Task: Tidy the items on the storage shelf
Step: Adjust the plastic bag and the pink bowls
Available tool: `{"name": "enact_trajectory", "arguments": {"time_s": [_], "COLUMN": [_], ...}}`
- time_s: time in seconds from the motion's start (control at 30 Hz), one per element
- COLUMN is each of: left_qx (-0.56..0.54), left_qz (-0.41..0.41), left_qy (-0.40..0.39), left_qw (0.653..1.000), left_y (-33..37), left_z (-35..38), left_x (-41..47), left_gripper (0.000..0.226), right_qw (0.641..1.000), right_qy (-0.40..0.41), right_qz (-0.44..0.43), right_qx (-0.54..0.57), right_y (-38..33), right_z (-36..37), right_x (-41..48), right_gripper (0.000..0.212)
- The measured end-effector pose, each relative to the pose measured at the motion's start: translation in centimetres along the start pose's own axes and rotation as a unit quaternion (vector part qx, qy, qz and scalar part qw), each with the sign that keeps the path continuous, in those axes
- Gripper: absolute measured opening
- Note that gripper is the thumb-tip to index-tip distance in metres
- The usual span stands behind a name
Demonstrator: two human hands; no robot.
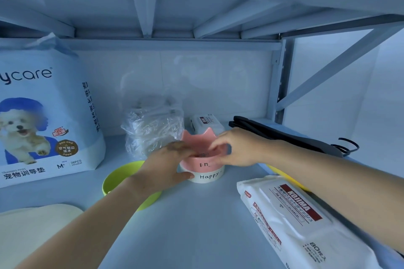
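On the shelf (196, 214), left hand (166, 166) grip clasping white bowl (207, 176), right hand (236, 148) pinching stacked pink bowl (203, 150) rim

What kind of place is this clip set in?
Probably a pet-supply storage shelf at home or in a shop: a metal rack holds a puppy training-pad bag, wet-wipe packs, and stacked pet bowls between both hands.

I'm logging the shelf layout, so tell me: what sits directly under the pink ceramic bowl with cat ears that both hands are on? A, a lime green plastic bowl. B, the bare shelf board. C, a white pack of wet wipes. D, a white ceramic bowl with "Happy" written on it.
D: the pink ceramic bowl with cat ears is stacked in the white ceramic bowl lettered "Happy", with the left hand and right hand around them.
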State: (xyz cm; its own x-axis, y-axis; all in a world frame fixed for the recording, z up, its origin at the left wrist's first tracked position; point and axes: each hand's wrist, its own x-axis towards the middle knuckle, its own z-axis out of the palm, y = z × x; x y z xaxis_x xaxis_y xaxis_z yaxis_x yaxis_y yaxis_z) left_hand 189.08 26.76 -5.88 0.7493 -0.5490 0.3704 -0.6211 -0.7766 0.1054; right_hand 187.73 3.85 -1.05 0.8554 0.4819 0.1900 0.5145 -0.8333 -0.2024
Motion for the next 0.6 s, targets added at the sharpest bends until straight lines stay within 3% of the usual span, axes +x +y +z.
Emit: {"name": "enact_trajectory", "arguments": {"time_s": [0.1, 0.27, 0.6], "left_qx": [0.056, 0.093, -0.008], "left_qz": [0.007, 0.001, 0.030], "left_qy": [-0.038, -0.036, -0.028], "left_qw": [0.998, 0.995, 0.999], "left_y": [0.6, 1.1, 0.9], "left_z": [0.5, 1.1, -0.1], "left_x": [0.8, 1.6, 1.3], "left_gripper": [0.056, 0.054, 0.057], "right_qw": [0.997, 0.996, 1.000], "right_qy": [-0.050, -0.039, -0.011], "right_qz": [-0.011, -0.011, 0.002], "right_qx": [-0.053, -0.081, 0.001], "right_y": [-0.2, -0.3, 0.6], "right_z": [0.8, 1.9, 0.6], "right_x": [-0.5, 0.3, 0.4], "right_gripper": [0.036, 0.043, 0.024]}}
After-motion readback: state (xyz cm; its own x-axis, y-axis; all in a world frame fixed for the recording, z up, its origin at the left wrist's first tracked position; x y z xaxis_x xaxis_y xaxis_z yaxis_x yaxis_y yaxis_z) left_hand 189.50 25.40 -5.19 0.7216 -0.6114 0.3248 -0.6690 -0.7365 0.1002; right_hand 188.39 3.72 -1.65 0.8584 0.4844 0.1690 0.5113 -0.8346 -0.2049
